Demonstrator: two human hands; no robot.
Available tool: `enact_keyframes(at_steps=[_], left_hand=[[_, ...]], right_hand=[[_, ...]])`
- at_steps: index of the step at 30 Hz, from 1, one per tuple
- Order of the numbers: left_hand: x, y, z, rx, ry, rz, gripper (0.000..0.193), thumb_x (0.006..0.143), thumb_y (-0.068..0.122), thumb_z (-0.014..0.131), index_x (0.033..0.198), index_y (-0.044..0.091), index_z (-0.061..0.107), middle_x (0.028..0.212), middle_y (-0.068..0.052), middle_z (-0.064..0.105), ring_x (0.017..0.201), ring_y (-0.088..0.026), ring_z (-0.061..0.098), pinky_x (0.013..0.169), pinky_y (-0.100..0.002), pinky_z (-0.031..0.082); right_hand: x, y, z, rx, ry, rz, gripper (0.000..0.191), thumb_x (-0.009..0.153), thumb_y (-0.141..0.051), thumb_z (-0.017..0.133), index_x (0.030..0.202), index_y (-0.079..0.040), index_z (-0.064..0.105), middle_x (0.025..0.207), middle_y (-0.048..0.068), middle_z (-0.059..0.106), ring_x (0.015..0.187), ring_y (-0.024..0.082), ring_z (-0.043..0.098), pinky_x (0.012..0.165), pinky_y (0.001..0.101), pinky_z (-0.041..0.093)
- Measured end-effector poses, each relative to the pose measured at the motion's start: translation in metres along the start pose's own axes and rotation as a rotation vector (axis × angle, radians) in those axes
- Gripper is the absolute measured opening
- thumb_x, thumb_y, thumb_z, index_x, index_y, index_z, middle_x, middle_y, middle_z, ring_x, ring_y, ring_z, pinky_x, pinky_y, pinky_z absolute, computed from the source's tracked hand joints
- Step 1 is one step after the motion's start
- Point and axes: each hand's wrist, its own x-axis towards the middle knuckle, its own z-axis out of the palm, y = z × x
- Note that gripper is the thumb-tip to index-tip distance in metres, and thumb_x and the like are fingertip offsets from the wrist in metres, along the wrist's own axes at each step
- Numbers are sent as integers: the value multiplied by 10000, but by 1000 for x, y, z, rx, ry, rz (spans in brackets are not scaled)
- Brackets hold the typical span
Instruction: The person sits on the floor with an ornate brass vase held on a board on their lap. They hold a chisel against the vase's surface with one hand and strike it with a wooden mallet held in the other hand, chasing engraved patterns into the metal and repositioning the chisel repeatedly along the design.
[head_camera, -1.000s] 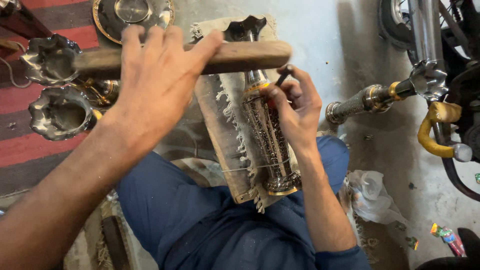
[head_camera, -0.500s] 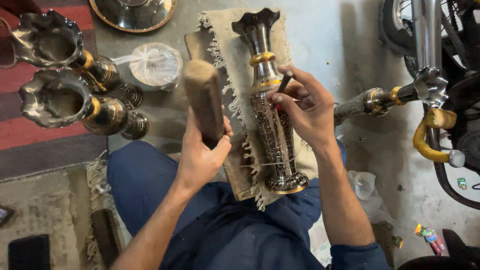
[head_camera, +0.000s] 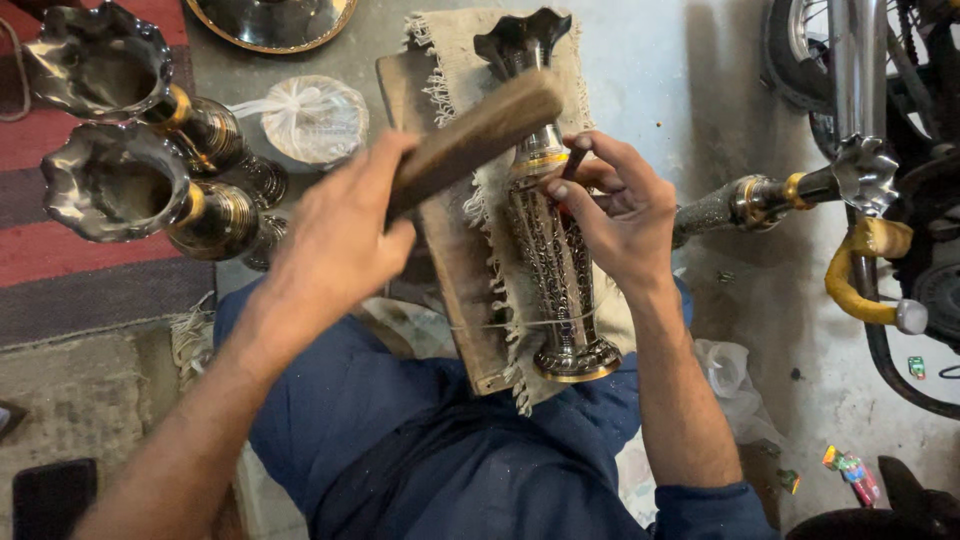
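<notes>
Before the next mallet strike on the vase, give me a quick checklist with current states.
1. Left hand grips wooden mallet: ok.
2. Right hand holds small chisel against the vase: ok.
3. Vase lies on the cloth over the board: ok.
4. Mallet head lined up over the chisel top: cannot tell.
5. Right fingers close beside the chisel: not ok.
</notes>
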Motion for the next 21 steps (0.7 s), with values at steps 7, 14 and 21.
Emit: enact_keyframes(at_steps=[7, 14, 21], left_hand=[[21, 16, -27, 100, 49, 223, 767, 859, 57, 742, 1529, 132, 376, 1101, -227, 637, 967, -481, 639, 792, -565, 508], [20, 18, -25, 393, 97, 308, 815, 806, -49, 673, 1559, 178, 462, 1008, -184, 596, 949, -411, 629, 834, -527, 493], [16, 15, -22, 353, 128, 302, 799, 823, -27, 675, 1565, 171, 457, 1007, -175, 583, 920, -402, 616, 830, -526, 493]], right_hand=[[-3, 1, 3, -4, 40, 17, 437, 1021, 135, 672, 1421, 36, 528, 1099, 183, 746, 1028, 191, 743, 903, 317, 655], [-2, -2, 1, -63, 16, -32, 444, 1019, 142, 671, 1427, 58, 517, 1135, 209, 744, 1065, 213, 751, 944, 330, 662], [0, -1, 2, -5, 9, -9, 434, 1019, 133, 669, 1418, 54, 518, 1125, 197, 745, 1048, 199, 752, 916, 318, 664]])
